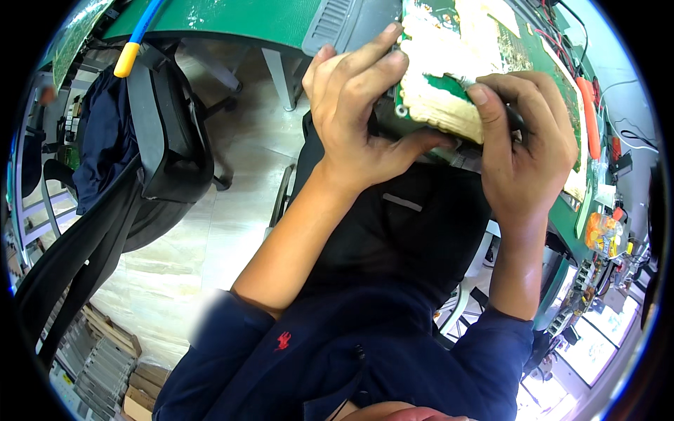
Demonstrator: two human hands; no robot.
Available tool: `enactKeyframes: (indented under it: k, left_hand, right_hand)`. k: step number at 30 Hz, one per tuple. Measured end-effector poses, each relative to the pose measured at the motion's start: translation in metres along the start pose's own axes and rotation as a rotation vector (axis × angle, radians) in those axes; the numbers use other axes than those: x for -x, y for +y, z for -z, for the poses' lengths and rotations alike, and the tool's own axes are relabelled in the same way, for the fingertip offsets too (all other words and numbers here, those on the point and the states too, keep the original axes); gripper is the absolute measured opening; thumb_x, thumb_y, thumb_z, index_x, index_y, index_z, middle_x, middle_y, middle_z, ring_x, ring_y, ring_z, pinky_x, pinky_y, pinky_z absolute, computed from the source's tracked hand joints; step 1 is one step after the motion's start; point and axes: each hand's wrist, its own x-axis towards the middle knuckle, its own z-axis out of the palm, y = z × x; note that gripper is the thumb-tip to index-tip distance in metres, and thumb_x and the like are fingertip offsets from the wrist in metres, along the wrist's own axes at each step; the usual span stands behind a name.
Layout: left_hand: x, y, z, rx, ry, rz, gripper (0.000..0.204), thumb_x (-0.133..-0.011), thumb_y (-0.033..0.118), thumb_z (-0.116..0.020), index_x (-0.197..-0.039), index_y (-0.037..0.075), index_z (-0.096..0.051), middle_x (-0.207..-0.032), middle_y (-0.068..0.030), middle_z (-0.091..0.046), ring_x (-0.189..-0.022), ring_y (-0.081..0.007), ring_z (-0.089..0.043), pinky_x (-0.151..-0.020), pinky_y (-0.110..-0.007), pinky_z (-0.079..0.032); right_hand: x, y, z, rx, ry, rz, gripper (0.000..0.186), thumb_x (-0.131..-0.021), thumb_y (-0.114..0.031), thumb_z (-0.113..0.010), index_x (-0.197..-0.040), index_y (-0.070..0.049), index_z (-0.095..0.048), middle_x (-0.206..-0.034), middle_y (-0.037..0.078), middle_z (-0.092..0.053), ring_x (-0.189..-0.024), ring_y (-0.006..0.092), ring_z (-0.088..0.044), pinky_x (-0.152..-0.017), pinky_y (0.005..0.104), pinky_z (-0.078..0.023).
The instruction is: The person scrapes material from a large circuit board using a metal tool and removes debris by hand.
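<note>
A green circuit board (pixel 444 85) lies tilted at the upper middle, largely covered by a thick, crusty cream-coloured layer (pixel 442 111). My left hand (pixel 357 105) grips its left side, fingers at the upper left and thumb along the near edge. Over the board's near part, my right hand (pixel 526 126) pinches a thin tool (pixel 460 79) with a pale, metallic-looking tip. A dark piece, perhaps its handle, shows between thumb and fingers. The tip meets the cream layer beside a bare green patch. What kind of tool it is I cannot tell.
Behind the board is a grey ribbed plastic piece (pixel 337 24) at the edge of the green bench (pixel 232 17). An orange-handled tool (pixel 588 116) and wires lie to the right, with an orange packet (pixel 604 234) nearer. At left stands a black chair (pixel 172 151) with dark cloth.
</note>
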Motion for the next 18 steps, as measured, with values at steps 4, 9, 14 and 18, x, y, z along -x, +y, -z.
enactKeyframes:
  k: [4,9,14,18]
  left_hand:
    - [-0.001,0.004,-0.001,0.003,0.010,0.021,0.083,-0.062,0.064,-0.084,-0.121,0.010,-0.060,-0.127,-0.0125,-0.069,-0.100,-0.0232,-0.064,-0.102,-0.045,-0.034]
    - [0.000,0.004,0.000,0.011,0.001,0.023,0.084,-0.061,0.063,-0.085,-0.121,0.010,-0.060,-0.125,-0.0123,-0.070,-0.101,-0.0230,-0.065,-0.102,-0.046,-0.033]
    - [-0.002,0.001,0.003,0.010,-0.061,0.008,0.086,-0.061,0.060,-0.088,-0.124,0.010,-0.056,-0.127,-0.0152,-0.068,-0.110,-0.0243,-0.064,-0.106,-0.046,-0.030]
    - [-0.002,0.000,0.004,-0.002,-0.071,-0.003,0.086,-0.060,0.059,-0.088,-0.123,0.011,-0.055,-0.129,-0.0154,-0.067,-0.109,-0.0245,-0.064,-0.106,-0.046,-0.030]
  right_hand:
    - [0.003,-0.003,-0.001,0.012,0.024,0.006,0.010,-0.088,-0.003,-0.074,-0.092,0.005,-0.069,-0.088,0.011,-0.066,-0.080,0.0197,-0.064,-0.073,0.0280,-0.050]
    - [-0.002,-0.001,0.003,0.043,-0.009,0.089,0.010,-0.087,-0.001,-0.074,-0.091,0.005,-0.069,-0.087,0.012,-0.065,-0.078,0.0200,-0.063,-0.071,0.0278,-0.050]
    - [-0.010,0.010,0.005,0.023,-0.020,0.230,0.011,-0.084,0.000,-0.076,-0.091,0.004,-0.069,-0.086,0.011,-0.065,-0.077,0.0201,-0.063,-0.069,0.0280,-0.049]
    - [-0.018,0.011,0.011,0.043,-0.086,0.240,0.011,-0.082,0.000,-0.076,-0.091,0.003,-0.069,-0.087,0.011,-0.064,-0.076,0.0202,-0.063,-0.068,0.0285,-0.049]
